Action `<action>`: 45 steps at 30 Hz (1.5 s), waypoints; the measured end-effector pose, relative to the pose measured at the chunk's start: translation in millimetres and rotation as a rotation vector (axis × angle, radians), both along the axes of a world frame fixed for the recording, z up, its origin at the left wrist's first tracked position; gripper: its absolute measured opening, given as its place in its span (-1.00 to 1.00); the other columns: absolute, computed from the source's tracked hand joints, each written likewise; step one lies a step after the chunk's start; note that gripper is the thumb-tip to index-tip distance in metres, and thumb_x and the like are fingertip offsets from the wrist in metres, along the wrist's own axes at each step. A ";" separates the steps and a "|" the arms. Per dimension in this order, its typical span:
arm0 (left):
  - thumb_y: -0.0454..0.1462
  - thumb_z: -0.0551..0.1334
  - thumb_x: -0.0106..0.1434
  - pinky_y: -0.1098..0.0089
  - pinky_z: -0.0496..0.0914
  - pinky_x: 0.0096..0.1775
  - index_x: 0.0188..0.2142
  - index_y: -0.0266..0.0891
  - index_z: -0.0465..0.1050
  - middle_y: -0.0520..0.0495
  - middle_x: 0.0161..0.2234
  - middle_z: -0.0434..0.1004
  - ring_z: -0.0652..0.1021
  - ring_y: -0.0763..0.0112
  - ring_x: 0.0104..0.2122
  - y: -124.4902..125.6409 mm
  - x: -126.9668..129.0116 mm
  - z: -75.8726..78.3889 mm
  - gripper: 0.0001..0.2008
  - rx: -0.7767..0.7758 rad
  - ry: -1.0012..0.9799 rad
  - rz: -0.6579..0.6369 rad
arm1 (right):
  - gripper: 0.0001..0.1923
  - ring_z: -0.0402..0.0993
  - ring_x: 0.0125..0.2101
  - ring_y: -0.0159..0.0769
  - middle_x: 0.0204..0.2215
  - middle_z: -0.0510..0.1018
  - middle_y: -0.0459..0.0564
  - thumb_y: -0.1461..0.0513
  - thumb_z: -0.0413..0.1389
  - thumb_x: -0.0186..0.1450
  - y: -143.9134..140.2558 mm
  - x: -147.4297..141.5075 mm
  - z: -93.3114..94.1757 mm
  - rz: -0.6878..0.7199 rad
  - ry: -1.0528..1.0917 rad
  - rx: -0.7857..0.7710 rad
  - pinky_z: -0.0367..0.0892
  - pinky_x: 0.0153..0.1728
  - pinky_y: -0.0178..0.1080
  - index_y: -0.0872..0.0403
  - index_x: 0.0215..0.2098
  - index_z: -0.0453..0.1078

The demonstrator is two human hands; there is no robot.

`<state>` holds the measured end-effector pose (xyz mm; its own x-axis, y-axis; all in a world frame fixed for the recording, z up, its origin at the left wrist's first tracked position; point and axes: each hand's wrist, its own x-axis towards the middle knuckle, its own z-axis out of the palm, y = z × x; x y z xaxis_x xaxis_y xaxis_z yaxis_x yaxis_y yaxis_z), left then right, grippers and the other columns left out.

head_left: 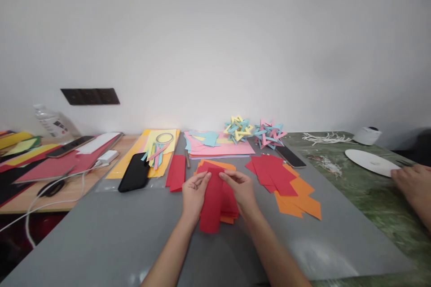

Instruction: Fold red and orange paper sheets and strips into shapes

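My left hand (194,193) and my right hand (239,189) both pinch the far end of a red paper strip (212,204), which lies lengthways toward me over a small pile of red and orange paper pieces (230,208) on the grey mat (117,237). Fingers of both hands fold over the strip's top edge.
More red and orange pieces (289,188) lie to the right, red strips (177,172) to the left. A black phone (134,172), a second phone (291,157), pink and blue sheets (218,145) and two woven paper stars (254,132) sit behind. Another person's hand (414,186) rests by a white plate (368,161).
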<state>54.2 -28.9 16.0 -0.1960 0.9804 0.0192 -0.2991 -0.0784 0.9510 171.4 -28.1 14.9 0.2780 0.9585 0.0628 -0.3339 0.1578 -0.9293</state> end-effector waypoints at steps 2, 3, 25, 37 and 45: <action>-0.23 0.33 -0.15 0.38 0.40 -0.29 -0.38 -0.32 0.48 -0.15 -0.40 0.57 0.54 0.28 -0.36 0.4 -0.1 0.2 -0.70 -0.003 0.000 -0.003 | -0.80 0.41 -0.47 -0.33 -0.56 0.52 -0.09 0.22 0.27 -0.18 -0.5 -0.7 -0.1 -0.025 0.025 -0.032 0.30 -0.35 -0.25 0.10 -0.55 0.44; -0.23 0.33 -0.15 0.38 0.41 -0.30 -0.38 -0.32 0.47 -0.16 -0.40 0.57 0.54 0.28 -0.36 0.4 -0.3 0.4 -0.70 -0.005 -0.001 -0.006 | -0.79 0.41 -0.49 -0.34 -0.57 0.52 -0.09 0.22 0.28 -0.18 -0.5 -1.1 -0.5 -0.032 0.036 -0.039 0.30 -0.36 -0.26 0.11 -0.55 0.44; -0.22 0.31 -0.12 0.34 0.38 -0.21 -0.39 -0.33 0.48 -0.18 -0.36 0.56 0.53 0.25 -0.30 1.5 -4.1 4.4 -0.73 0.009 0.095 -0.013 | -0.75 0.40 -0.50 -0.35 -0.59 0.49 -0.10 0.23 0.30 -0.23 -0.4 -2.3 -2.0 -0.037 0.085 -0.019 0.32 -0.38 -0.25 0.13 -0.55 0.41; -0.23 0.30 -0.11 0.37 0.40 -0.27 -0.43 -0.31 0.49 -0.12 -0.43 0.57 0.53 0.27 -0.33 -0.6 -4.4 7.9 -0.77 0.045 0.097 0.016 | -0.73 0.44 -0.43 -0.27 -0.49 0.55 -0.04 0.15 0.25 -0.14 -1.8 1.1 6.9 0.124 0.005 -0.014 0.34 -0.37 -0.22 0.10 -0.46 0.47; -0.23 0.28 -0.07 0.42 0.39 -0.32 -0.44 -0.30 0.48 -0.10 -0.45 0.57 0.54 0.31 -0.38 -0.2 -5.0 5.4 -0.81 0.100 0.158 0.023 | -0.79 0.44 -0.46 -0.27 -0.54 0.56 -0.02 0.14 0.23 -0.12 -2.3 2.9 7.7 0.053 -0.127 -0.016 0.32 -0.36 -0.23 0.11 -0.55 0.48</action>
<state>49.2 -29.1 21.4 -0.2051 0.9673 0.1490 -0.1438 -0.1803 0.9730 174.3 -30.4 22.5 0.2172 0.9729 0.0793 -0.2209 0.1281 -0.9669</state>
